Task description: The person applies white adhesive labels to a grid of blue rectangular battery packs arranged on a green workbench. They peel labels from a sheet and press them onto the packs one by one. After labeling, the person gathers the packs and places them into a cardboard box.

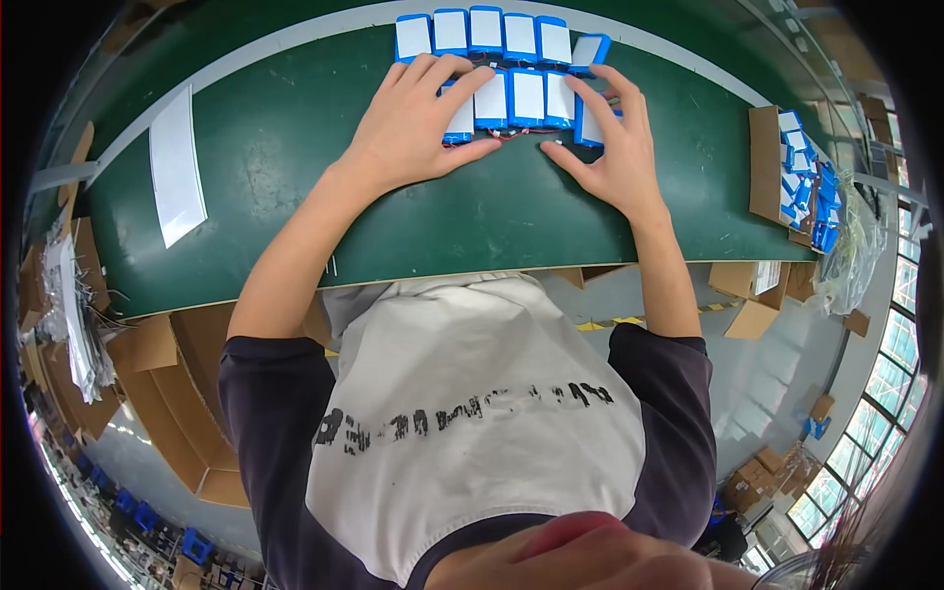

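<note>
Blue battery packs with white labels (527,98) lie in two rows at the far side of a green tabletop (393,236). Thin red wires and small white plugs show along the near edges of the packs. My left hand (418,123) rests at the left end of the nearer row, fingers spread, its fingertips over the packs there. At the right end of that row, my right hand (615,143) has its fingers apart, touching or just above the packs and partly covering one. One pack (590,49) at the right of the far row sits tilted from the others.
At the table's right end stands a cardboard box (767,167) heaped with more blue packs (801,177), beside clear plastic wrap (855,256). A white sheet (177,172) lies on the left of the tabletop. An open carton (187,413) stands below the near edge at left.
</note>
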Demonstrator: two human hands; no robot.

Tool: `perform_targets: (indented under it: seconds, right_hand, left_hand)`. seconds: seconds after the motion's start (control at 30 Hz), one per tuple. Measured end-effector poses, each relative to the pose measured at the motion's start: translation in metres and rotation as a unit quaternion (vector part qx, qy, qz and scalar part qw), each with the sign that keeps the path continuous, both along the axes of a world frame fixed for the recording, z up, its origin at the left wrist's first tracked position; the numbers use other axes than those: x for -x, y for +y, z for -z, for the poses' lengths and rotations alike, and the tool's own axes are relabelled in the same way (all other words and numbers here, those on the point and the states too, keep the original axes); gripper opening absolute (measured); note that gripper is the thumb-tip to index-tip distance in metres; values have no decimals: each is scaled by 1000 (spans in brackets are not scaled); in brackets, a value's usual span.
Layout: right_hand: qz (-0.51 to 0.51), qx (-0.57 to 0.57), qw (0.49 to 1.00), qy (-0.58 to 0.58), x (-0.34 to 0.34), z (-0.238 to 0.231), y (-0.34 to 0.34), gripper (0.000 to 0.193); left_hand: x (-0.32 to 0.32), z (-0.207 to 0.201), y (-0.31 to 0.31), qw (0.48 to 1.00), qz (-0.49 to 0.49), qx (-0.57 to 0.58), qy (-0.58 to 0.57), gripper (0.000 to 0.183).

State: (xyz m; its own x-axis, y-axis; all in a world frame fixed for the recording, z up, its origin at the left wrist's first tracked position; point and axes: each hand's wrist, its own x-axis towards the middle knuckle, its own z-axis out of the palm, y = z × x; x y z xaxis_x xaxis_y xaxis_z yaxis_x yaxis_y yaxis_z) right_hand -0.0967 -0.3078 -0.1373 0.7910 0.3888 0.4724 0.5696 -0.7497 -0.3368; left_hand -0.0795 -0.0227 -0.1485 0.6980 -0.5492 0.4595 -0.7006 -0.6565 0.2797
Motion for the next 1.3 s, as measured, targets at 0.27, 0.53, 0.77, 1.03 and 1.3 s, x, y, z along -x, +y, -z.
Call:
perform_targets:
  seconds: [0.27,0.53,0.77,1.03,1.3]
  right_hand:
    - [-30,97,994,-42,-3,-1,-3,59]
    - [16,-14,997,-68,7,20,-5,59]
    - [-3,-733,646,212,26,-8,11,42]
    - [-214,-896,233,310,41,2,23,66]
    - [-185,-890,392,140,61,-55,-90,58]
  left_hand:
    - [4,-3,-3,1000,27,-10,-9,78]
    - [14,-9,15,997,21,-55,-56,71]
    - [9,-25,-4,984,25,171,-32,67]
    - [1,-54,-141,976,206,18,-75,68]
    - [6,-101,-114,959,249,92,-100,76]
